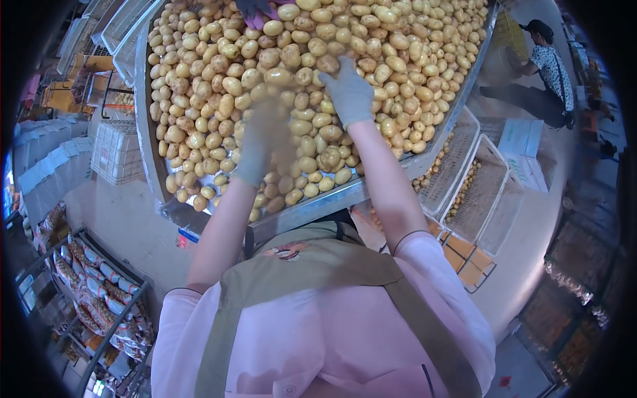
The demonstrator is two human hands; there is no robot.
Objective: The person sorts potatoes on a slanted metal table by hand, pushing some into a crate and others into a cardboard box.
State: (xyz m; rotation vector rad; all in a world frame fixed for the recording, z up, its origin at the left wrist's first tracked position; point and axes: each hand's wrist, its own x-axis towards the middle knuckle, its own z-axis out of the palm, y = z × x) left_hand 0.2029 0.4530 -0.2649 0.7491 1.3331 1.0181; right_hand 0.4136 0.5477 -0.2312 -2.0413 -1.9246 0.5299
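Observation:
Many small yellow potatoes [219,107] lie heaped on a metal-rimmed sorting table [303,201] in front of me. Both my hands wear pale grey gloves. My left hand [261,142] is over the near left part of the heap, its fingers blurred, so I cannot make out what they hold. Farther out, my right hand [350,94] rests on the potatoes with thumb and fingers spread. A browner potato [327,63] lies just beyond its thumb; no potato is plainly gripped.
Across the table is another person's purple-gloved hand [261,15]. White plastic crates [482,189] holding some potatoes stand right of the table. A stacked white crate [117,151] is at left, near a metal rack [112,323] with bagged goods. A person [547,74] bends at far right.

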